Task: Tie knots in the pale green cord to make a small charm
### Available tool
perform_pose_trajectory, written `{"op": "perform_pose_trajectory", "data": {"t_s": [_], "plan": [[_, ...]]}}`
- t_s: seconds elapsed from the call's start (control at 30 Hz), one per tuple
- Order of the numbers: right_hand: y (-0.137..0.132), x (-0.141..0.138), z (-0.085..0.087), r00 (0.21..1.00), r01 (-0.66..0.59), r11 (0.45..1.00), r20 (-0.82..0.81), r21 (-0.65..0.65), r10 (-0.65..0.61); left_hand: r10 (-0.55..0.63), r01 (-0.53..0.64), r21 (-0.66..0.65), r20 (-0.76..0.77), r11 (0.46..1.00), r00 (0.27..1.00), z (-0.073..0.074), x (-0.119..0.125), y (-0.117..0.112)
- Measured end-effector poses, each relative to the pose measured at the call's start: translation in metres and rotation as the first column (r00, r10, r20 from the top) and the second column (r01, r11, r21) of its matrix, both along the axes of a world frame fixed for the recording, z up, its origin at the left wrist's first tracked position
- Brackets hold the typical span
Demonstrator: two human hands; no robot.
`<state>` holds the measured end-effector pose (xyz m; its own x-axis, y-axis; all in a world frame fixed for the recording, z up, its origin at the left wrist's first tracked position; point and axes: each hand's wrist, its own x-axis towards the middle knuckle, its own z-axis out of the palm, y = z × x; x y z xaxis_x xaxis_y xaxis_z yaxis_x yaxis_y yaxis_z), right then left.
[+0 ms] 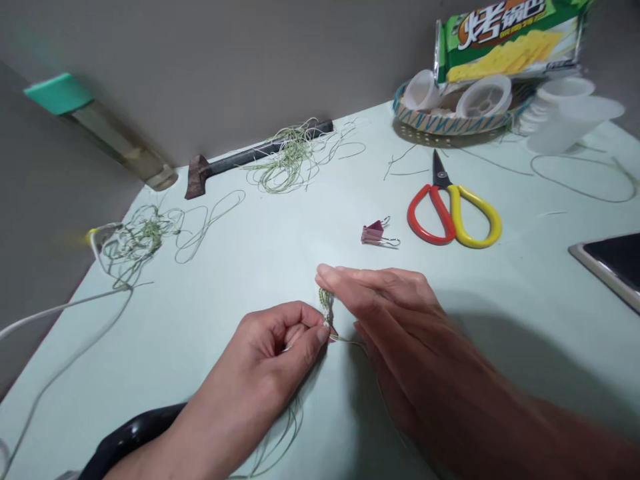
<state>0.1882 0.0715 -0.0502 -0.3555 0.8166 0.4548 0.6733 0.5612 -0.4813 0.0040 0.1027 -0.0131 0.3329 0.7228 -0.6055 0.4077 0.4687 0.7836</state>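
Observation:
A small knotted piece of green and white cord (325, 304) stands between my hands near the middle of the table. My left hand (280, 350) pinches its lower end between thumb and forefinger. At its upper end, my right hand (400, 327) closes its fingertips on the cord, the fingers held long and together; the exact grip is partly hidden. Thin green thread runs from the piece toward my right palm. More loose thread (287, 433) lies below my left wrist. A pink binder clip (375, 233) lies beyond my right hand, near scissors (450, 200) with red and yellow handles.
At the back lie a hammer (240, 158) and tangled green thread (290, 159). Another tangle (145, 237) sits left, near a white cable (60, 308) and a tall bottle (120, 137). Back right are a basket (450, 125), white spools (565, 120) and a snack packet (515, 43); a phone (613, 267) lies right.

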Motion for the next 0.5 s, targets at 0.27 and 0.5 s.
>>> {"op": "perform_pose_trajectory", "data": {"t_s": [0.27, 0.5], "plan": [[0.0017, -0.0003, -0.0070, 0.991, 0.002, 1.000, 0.134, 0.013, -0.003, 0.007, -0.008, -0.020, -0.015, 1.000, 1.000, 0.0047, 0.0021, -0.0003], [-0.0038, 0.0004, -0.0008, 0.981, -0.101, 0.995, 0.163, -0.005, 0.100, -0.055, 0.055, 0.041, -0.004, 0.998, 0.998, 0.0045, 0.0025, 0.0005]]}}
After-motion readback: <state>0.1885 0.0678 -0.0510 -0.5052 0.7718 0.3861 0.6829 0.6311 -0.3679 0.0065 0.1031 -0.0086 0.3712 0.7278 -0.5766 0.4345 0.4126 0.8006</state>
